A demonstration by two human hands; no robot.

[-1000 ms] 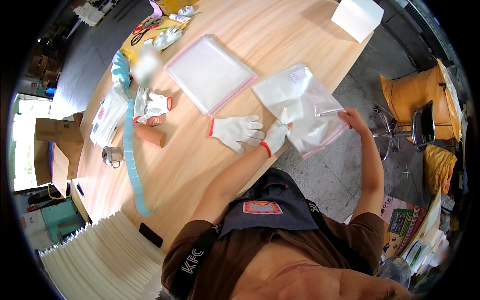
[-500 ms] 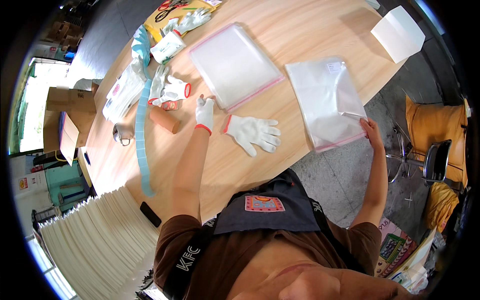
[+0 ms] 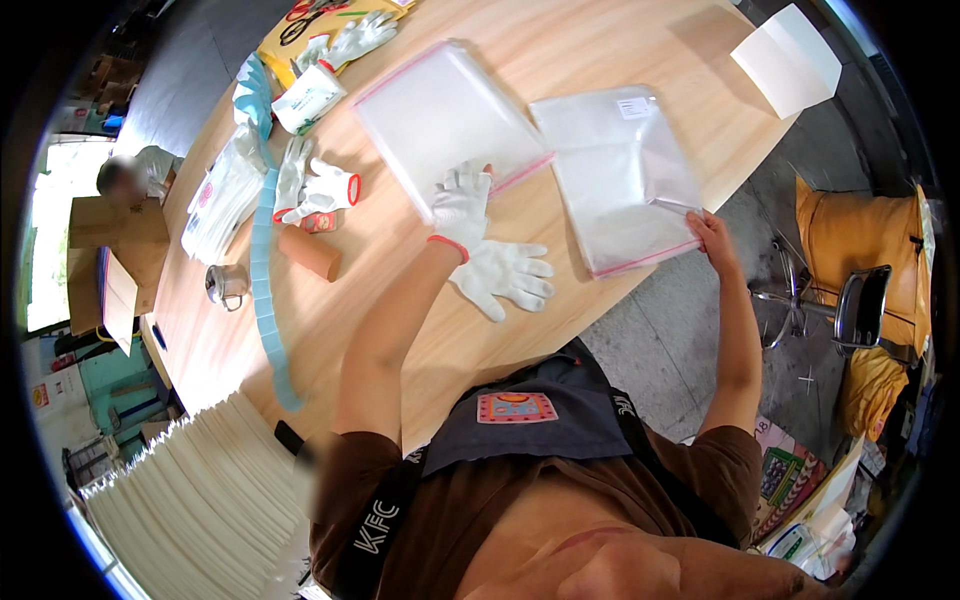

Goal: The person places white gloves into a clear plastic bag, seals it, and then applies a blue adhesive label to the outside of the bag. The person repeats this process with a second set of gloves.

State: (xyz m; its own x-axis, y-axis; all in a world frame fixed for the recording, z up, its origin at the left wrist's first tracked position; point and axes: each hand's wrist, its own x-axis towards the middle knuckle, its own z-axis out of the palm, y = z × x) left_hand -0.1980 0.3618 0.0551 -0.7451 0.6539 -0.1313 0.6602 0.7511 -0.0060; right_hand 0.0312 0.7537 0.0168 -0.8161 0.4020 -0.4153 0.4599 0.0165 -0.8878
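My left hand (image 3: pixel 463 205) wears a white knit glove with a red cuff. Its fingers are stretched out over the near edge of a stack of clear plastic bags (image 3: pixel 440 120), holding nothing. Just below it, partly covered by it, a loose white glove (image 3: pixel 510 277) lies flat on the table. Bare, my right hand (image 3: pixel 708 240) pinches the near right corner of a second stack of clear bags (image 3: pixel 610 165), which bears a small white label and a pink strip. That corner reaches past the table's edge, and the two stacks meet side by side.
Left on the wooden table (image 3: pixel 350 340) are white gloves (image 3: pixel 328 185), an orange-brown roll (image 3: pixel 310 253), a glass mug (image 3: pixel 227 287), a blue segmented strip (image 3: pixel 265 310) and a wipes pack (image 3: pixel 308 97). A white box (image 3: pixel 790 60) stands far right; a chair (image 3: pixel 862 310) stands beyond the edge.
My left hand has moved right, from the bare tabletop to the near edge of the left stack. The right stack has shifted slightly left with my right hand. A person now shows in the left background.
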